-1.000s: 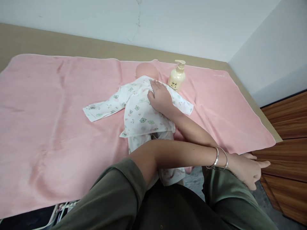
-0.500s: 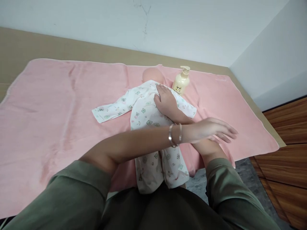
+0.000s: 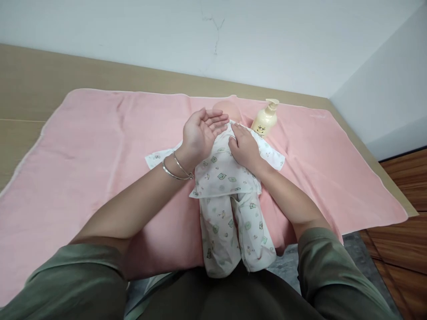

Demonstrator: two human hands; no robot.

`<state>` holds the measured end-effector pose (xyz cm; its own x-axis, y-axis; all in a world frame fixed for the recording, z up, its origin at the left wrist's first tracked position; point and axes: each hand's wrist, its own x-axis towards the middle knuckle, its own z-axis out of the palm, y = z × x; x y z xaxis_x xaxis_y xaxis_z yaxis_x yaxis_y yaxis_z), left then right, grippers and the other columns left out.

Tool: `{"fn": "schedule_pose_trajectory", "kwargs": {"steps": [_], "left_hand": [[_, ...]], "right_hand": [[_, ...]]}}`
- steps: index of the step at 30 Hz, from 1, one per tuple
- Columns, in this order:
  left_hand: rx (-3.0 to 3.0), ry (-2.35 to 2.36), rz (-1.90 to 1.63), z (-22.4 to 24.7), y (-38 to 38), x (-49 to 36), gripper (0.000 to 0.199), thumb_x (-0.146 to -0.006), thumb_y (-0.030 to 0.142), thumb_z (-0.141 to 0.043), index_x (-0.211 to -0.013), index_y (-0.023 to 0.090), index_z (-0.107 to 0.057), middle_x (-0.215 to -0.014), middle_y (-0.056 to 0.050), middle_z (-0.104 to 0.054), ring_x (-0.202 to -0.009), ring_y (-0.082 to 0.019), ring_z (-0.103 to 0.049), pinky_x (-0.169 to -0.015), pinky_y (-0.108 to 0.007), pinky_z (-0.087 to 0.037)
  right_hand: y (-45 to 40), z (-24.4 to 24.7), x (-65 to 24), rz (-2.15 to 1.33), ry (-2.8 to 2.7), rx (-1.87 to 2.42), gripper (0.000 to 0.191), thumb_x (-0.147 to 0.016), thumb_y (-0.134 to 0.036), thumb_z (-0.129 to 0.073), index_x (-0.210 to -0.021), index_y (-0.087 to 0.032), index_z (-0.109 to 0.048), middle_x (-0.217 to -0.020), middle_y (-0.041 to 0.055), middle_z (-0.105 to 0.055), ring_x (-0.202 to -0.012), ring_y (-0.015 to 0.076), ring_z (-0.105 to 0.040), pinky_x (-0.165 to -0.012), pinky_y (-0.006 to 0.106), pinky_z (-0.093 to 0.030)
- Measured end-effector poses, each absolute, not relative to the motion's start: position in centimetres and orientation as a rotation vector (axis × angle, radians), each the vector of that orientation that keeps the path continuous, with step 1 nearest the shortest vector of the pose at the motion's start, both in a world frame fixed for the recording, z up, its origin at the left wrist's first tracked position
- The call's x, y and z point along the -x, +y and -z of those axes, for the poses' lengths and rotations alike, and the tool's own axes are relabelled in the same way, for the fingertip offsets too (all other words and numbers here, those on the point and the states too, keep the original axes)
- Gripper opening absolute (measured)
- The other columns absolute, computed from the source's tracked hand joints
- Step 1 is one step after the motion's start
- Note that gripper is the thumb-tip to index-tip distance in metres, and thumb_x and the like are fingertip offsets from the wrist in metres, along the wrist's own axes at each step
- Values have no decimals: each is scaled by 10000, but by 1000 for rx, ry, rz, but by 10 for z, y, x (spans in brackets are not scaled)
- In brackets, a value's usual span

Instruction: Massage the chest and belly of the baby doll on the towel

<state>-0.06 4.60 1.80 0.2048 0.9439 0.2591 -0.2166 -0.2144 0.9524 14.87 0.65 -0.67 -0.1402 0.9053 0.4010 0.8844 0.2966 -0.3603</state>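
Note:
A baby doll (image 3: 227,174) in white printed clothes lies on a pink blanket (image 3: 153,116), its legs toward me and its bare round head (image 3: 227,109) at the far end. My right hand (image 3: 245,146) rests flat on the upper right of its top, fingers extended. Over the doll's upper left side is my left hand (image 3: 204,133), palm turned up and fingers stretched, holding nothing; two silver bangles circle its wrist. Part of the doll's left-side sleeve is hidden behind this hand.
A cream pump bottle (image 3: 265,119) stands on the blanket to the right of the doll's head. Behind the tan tabletop (image 3: 133,73) rises a pale wall. Wooden panels (image 3: 408,244) are at the lower right.
My left hand has swung from the right, where it crossed over my right forearm, to the doll's upper left side. My right hand stays on the doll. The view has shifted slightly.

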Motion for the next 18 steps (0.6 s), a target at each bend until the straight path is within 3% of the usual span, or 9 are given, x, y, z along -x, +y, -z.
{"fn": "schedule_pose_trajectory", "kwargs": {"steps": [4, 7, 10, 13, 18], "left_hand": [[-1434, 890, -1440, 0, 42, -2, 340, -969, 412, -401, -915, 196, -657, -1037, -103, -729, -1056, -205, -688, -963, -359, -557], [-1761, 1062, -1451, 11, 29, -6, 224, -872, 296, -512, -987, 196, -675, -1143, -93, -716, -1145, -232, -642, -1070, -406, -483], [-2072, 1182, -1353, 23, 20, -8, 323, -826, 232, -533, -1116, 180, -666, -1316, -126, -650, -1297, -284, -549, -1177, -491, -353], [-2179, 1235, -1289, 29, 15, -8, 371, -875, 248, -491, -1213, 185, -631, -1402, -134, -593, -1381, -306, -473, -1206, -541, -274], [-2293, 1398, -1089, 21, 3, -7, 451, -931, 297, -430, -1345, 161, -547, -1522, -168, -463, -1458, -372, -345, -1194, -650, -169]], "right_hand": [[5, 4, -148, -70, -2047, 1630, 541, -909, -226, -343, -1386, -32, -509, -1449, 189, -552, -1390, 276, -475, -1201, 476, -346], [5, 3, -150, -114, -2076, 1653, 554, -925, -247, -343, -1427, -47, -465, -1506, 186, -490, -1442, 275, -413, -1219, 500, -308], [7, -2, -155, -164, -2165, 1685, 598, -939, -280, -349, -1475, -17, -383, -1567, 212, -387, -1498, 297, -312, -1242, 545, -223], [10, -9, -160, -213, -2257, 1676, 606, -949, -298, -351, -1493, -33, -357, -1588, 205, -349, -1512, 301, -279, -1247, 579, -170], [0, -16, -151, -198, -2204, 1744, 584, -961, -263, -325, -1481, -2, -370, -1558, 222, -398, -1493, 297, -324, -1242, 533, -241]]}}
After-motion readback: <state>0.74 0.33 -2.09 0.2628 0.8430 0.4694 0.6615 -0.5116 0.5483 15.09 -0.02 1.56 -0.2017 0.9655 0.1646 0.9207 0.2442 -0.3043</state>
